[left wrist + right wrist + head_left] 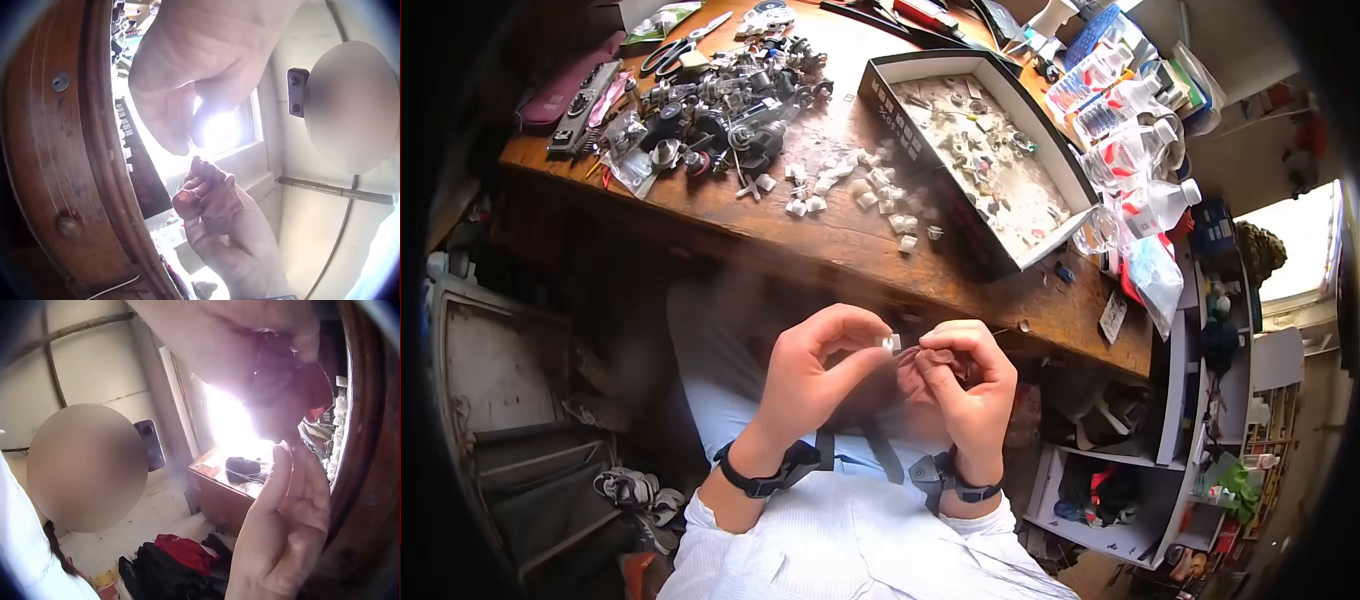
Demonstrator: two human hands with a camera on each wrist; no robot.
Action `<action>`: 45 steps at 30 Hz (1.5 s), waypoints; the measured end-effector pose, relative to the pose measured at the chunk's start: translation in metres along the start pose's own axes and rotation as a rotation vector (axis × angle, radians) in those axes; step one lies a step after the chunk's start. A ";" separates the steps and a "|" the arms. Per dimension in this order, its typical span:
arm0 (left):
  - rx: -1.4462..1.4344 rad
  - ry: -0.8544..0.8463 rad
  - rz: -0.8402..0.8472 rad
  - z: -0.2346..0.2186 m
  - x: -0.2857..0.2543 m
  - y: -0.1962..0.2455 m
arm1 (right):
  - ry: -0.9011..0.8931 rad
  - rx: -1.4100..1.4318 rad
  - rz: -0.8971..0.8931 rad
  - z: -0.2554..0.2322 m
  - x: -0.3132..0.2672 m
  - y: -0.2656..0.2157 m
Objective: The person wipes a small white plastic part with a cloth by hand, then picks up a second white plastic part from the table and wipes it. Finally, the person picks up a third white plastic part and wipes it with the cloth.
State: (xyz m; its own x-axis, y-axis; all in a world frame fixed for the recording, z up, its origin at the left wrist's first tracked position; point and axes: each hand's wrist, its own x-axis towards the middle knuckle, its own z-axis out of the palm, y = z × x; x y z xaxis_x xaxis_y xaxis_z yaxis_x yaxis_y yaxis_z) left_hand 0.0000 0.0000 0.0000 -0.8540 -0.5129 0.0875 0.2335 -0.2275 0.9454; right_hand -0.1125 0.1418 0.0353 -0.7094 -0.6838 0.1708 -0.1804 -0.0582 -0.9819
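On my head feed, beyond the hands and off to the left, I have a heap of small dark parts (730, 110) on the wooden table (1080, 322). Nearer me, the left hand (822, 358) pinches a small white piece (891, 343) between thumb and fingertips. Straight beyond the hands lie loose white pieces (907, 243). Just right of the pinched one, the right hand (972, 378) grips a crumpled reddish-brown cloth (920, 378); I can't tell whether piece and cloth touch. Beyond the right hand I see a shallow box (900, 130) and, farther right, plastic bottles (1135, 150).
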 end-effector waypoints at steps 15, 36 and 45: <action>0.290 0.025 0.168 -0.001 0.000 0.004 | 0.092 0.103 0.129 0.023 -0.003 -0.004; -0.124 -0.031 0.054 0.003 -0.004 0.002 | 0.221 -0.046 -0.095 0.014 0.003 -0.004; -0.039 -0.046 0.131 0.006 -0.001 0.002 | 0.075 0.088 0.002 0.012 -0.002 -0.009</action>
State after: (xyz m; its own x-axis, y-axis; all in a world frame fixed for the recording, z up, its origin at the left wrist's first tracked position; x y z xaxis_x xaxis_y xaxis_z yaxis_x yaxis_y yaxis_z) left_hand -0.0016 0.0054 0.0038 -0.8351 -0.5022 0.2243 0.3614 -0.1938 0.9120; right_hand -0.1014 0.1346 0.0424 -0.7593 -0.6279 0.1712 -0.1209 -0.1224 -0.9851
